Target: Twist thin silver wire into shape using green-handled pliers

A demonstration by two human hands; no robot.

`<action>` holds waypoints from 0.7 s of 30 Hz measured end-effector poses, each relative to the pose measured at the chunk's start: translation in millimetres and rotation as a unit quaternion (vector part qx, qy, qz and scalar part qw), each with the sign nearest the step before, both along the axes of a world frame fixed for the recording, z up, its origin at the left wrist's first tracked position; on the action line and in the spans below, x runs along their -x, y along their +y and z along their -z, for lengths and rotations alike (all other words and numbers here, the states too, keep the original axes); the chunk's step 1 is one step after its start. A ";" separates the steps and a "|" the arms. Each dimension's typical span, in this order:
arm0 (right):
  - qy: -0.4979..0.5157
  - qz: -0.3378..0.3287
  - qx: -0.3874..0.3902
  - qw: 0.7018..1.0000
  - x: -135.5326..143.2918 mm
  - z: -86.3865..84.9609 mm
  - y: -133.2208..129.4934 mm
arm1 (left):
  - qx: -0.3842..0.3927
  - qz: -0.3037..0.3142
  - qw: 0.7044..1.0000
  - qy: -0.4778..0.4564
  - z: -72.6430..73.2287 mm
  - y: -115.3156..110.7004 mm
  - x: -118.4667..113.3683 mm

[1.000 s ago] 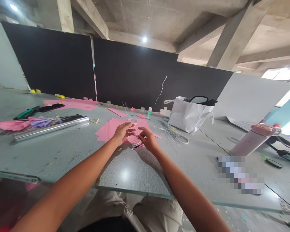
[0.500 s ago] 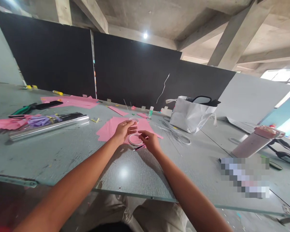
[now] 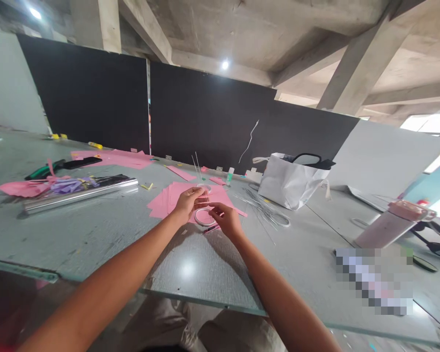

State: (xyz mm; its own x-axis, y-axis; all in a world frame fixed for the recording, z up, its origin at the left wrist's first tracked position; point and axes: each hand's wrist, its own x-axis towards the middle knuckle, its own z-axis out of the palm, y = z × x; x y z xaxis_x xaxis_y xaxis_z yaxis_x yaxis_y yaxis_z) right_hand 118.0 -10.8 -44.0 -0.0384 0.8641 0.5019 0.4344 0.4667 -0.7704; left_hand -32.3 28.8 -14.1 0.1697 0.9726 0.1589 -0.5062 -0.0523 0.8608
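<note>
My left hand (image 3: 189, 204) is closed on thin wires (image 3: 197, 166), which rise from its fingertips and spread slightly at the top. To the right, my right hand (image 3: 225, 218) pinches at the lower end of the same wires. Both hands are above a stack of pink paper sheets (image 3: 161, 203). Close under the fingers lies a white tape roll (image 3: 204, 223), and a second ring-shaped roll (image 3: 205, 187) shows behind my left hand. A slim dark and pink tool (image 3: 210, 229), partly hidden, rests beside the nearer roll.
A bundle of loose wires (image 3: 260, 208) lies right of the paper, before a white bag (image 3: 291, 183). Farther right are a pink bottle (image 3: 388, 225) and a blurred-out object (image 3: 374, 281). A silver foil roll (image 3: 84, 195) and crumpled pink paper (image 3: 22, 188) lie left.
Two wires now stand up from my left hand, where one tilted wire showed earlier. My right fingers have come closer to the left ones. The view has tipped slightly upward.
</note>
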 end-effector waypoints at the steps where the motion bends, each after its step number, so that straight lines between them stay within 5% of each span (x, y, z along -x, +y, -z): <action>1: -0.003 -0.004 0.002 1.000 0.1 0.6 0.5 | -0.002 -0.002 1.000 0.003 -0.1 0.0 -0.1; 12: 0.012 -0.043 0.040 0.998 0.8 5.2 4.9 | -0.073 -0.044 0.995 0.047 -4.0 -0.6 1.8; 21: -0.013 -0.042 0.029 0.999 -2.7 0.6 -0.1 | -0.169 -0.063 0.979 0.099 -23.4 3.2 16.4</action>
State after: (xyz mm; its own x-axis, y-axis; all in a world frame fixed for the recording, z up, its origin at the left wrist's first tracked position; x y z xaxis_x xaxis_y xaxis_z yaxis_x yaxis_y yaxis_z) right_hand 120.8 -10.9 -44.6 -0.1248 0.8847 0.4491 0.4151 0.4577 -0.7862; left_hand -48.7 32.0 9.3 0.1112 0.8852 0.4517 -0.3019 -0.4030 0.8640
